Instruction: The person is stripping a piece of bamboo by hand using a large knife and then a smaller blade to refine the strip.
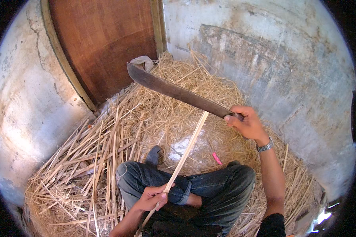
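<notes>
Pale, thin split-wood strip (190, 145) gripped in my left hand (152, 197), slanting forward-right; tip by the dark curved metal machete (174, 92), near my right hand (245, 121), closed round its handle. Contact unclear.

I see the machete (174, 90) in the right hand (248, 124), its blade reaching leftward and forward. The wood strip (186, 156) passes through the left hand (151, 197) and runs ahead and rightward to just by the blade, left of the right hand. The crossed legs (223, 189) lie ahead and right of the left hand. Left of that hand I see heaped strips (91, 170); shavings (209, 83) spread ahead of both hands. A stick (216, 158) lies just before the legs, left of the right hand. Far ahead and left of the left hand stands a door (103, 39), while a wall (273, 59) rises ahead and right of the right hand
</notes>
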